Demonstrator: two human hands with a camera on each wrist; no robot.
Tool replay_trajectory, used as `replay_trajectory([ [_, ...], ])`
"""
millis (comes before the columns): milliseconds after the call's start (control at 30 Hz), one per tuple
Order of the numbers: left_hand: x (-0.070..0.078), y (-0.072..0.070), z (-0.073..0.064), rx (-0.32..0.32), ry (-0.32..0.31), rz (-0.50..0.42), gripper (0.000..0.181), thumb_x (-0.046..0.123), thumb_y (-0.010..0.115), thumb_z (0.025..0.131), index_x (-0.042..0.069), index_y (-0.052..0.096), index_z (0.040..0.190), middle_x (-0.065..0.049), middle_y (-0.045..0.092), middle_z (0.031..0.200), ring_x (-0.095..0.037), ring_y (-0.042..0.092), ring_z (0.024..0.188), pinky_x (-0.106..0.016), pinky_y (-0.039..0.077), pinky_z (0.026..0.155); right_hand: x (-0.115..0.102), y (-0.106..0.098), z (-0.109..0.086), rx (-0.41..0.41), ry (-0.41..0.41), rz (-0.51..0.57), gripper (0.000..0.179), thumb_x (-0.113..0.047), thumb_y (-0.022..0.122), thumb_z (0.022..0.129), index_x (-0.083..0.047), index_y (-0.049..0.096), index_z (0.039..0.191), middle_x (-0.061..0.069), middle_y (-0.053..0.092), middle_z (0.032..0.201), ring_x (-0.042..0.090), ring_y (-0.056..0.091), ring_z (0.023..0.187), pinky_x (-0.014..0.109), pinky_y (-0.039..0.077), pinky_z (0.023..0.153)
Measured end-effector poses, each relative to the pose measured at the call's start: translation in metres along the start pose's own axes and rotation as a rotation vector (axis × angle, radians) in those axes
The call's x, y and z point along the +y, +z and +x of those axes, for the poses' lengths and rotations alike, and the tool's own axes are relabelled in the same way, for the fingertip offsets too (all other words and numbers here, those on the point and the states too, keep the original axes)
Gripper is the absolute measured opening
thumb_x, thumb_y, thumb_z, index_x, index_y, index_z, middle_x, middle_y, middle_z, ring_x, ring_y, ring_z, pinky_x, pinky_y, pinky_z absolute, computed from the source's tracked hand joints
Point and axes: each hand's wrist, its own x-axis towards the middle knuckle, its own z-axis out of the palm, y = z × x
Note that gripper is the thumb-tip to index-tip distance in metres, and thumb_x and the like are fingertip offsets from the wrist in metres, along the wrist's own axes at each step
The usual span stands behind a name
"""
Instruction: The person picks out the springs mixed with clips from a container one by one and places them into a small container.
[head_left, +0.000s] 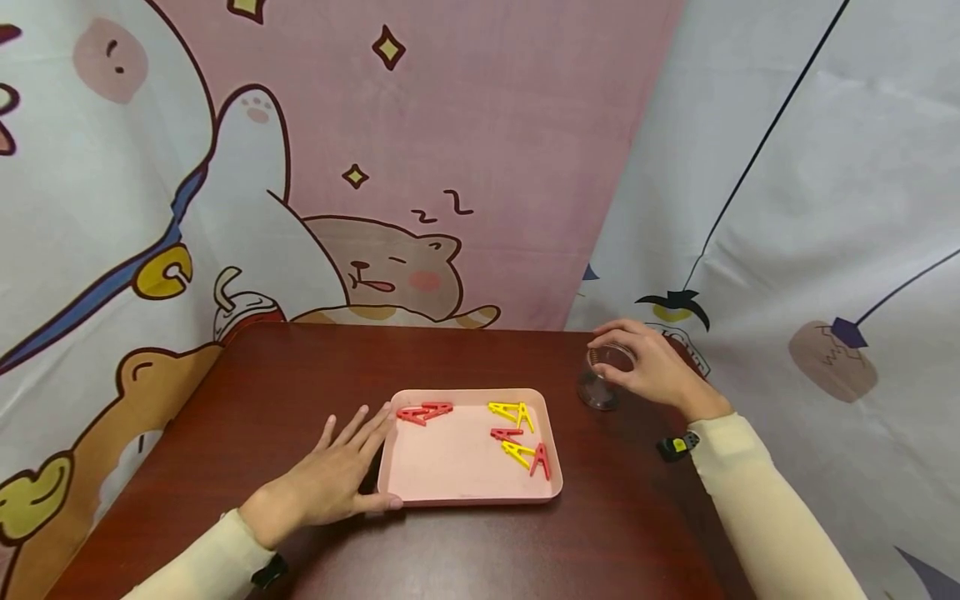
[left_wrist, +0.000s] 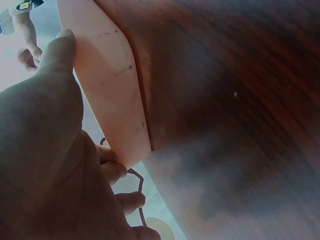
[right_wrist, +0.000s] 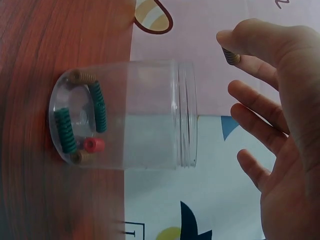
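Observation:
A small brown coil spring (right_wrist: 231, 56) is pinched between the thumb and index finger of my right hand (head_left: 652, 367), just above the mouth of a clear jar (right_wrist: 150, 115). The other fingers of that hand are spread. Inside the upright jar lie two green springs (right_wrist: 100, 107), brown springs (right_wrist: 82, 77) and a red one (right_wrist: 94, 145). My left hand (head_left: 330, 475) rests at the left side of a pink tray (head_left: 442, 475), fingers extended and thumb at its near corner. In the tray are several A-shaped plastic clips, red ones (head_left: 540, 460) and yellow ones (head_left: 517, 452).
The dark wooden table (head_left: 480, 550) carries the tray in its middle and the jar near its right edge. A cartoon-printed cloth (head_left: 510, 167) hangs behind the table and along its sides. Both wrists wear small black devices, one a black-and-yellow device (head_left: 678, 446).

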Motion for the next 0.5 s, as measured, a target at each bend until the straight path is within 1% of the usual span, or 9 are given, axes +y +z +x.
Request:
replay_trajectory([
  [67, 0.0004, 0.0, -0.0001, 0.0, -0.001, 0.0, 0.126, 0.087, 0.072, 0.097, 0.005, 0.032, 0.184, -0.016, 0.024, 0.196, -0.055, 0.03, 0.178, -0.091, 0.024, 0.133, 0.0027, -0.0006, -0.0012, 0.009, 0.003, -0.003, 0.035, -0.01, 0.096, 0.094, -0.015, 0.087, 0.127, 0.009, 0.076, 0.145, 0.032, 0.073, 0.129, 0.057, 0.062, 0.101],
  [167, 0.0012, -0.0004, -0.0003, -0.001, 0.0, -0.004, 0.126, 0.087, 0.072, 0.097, 0.005, 0.032, 0.184, -0.016, 0.024, 0.196, -0.055, 0.03, 0.178, -0.092, 0.024, 0.133, 0.006, -0.0012, -0.0028, 0.01, 0.027, -0.006, 0.034, -0.012, 0.097, 0.095, -0.017, 0.087, 0.127, 0.007, 0.076, 0.145, 0.032, 0.072, 0.131, 0.058, 0.061, 0.104],
  [367, 0.0011, -0.0009, -0.0002, -0.003, -0.003, -0.004, 0.125, 0.087, 0.073, 0.097, 0.005, 0.032, 0.183, -0.016, 0.023, 0.196, -0.055, 0.029, 0.178, -0.092, 0.023, 0.132, 0.0097, -0.0036, -0.0054, -0.001, 0.083, 0.003, 0.032, -0.016, 0.096, 0.097, -0.013, 0.087, 0.128, 0.013, 0.076, 0.146, 0.037, 0.071, 0.132, 0.064, 0.06, 0.106],
  [500, 0.0007, -0.0004, 0.0002, -0.002, -0.005, -0.003, 0.124, 0.085, 0.074, 0.098, 0.004, 0.034, 0.183, -0.016, 0.024, 0.196, -0.055, 0.028, 0.178, -0.092, 0.024, 0.132, 0.0103, -0.0053, -0.0083, -0.007, 0.127, 0.019, 0.032, -0.018, 0.095, 0.098, -0.013, 0.087, 0.128, 0.013, 0.075, 0.147, 0.04, 0.07, 0.136, 0.068, 0.059, 0.109],
])
